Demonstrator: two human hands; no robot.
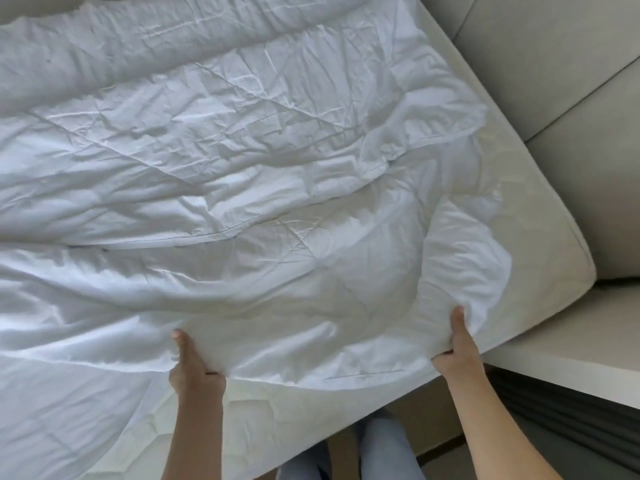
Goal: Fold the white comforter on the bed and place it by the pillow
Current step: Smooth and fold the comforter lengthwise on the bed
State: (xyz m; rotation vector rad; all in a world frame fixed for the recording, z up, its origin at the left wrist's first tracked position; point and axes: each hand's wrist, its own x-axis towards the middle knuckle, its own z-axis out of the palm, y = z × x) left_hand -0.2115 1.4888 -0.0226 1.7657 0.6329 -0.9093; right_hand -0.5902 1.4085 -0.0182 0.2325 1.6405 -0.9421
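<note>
You are gripping the near edge of the white comforter with your left hand and right hand, thumbs on top. It is lying crumpled across the bed. Lift both corners evenly, carrying them straight to the far edge.

Hidden and cut-off parts at the bed's near corner

The comforter runs out of the picture at the left and top edges, so its full extent cannot be told. It covers most of the mattress, leaving only the right edge and near strip showing. The fingers of the left hand and right hand are tucked under the fabric, only thumbs on top. The legs and both forearms are cut off by the bottom edge.
</note>
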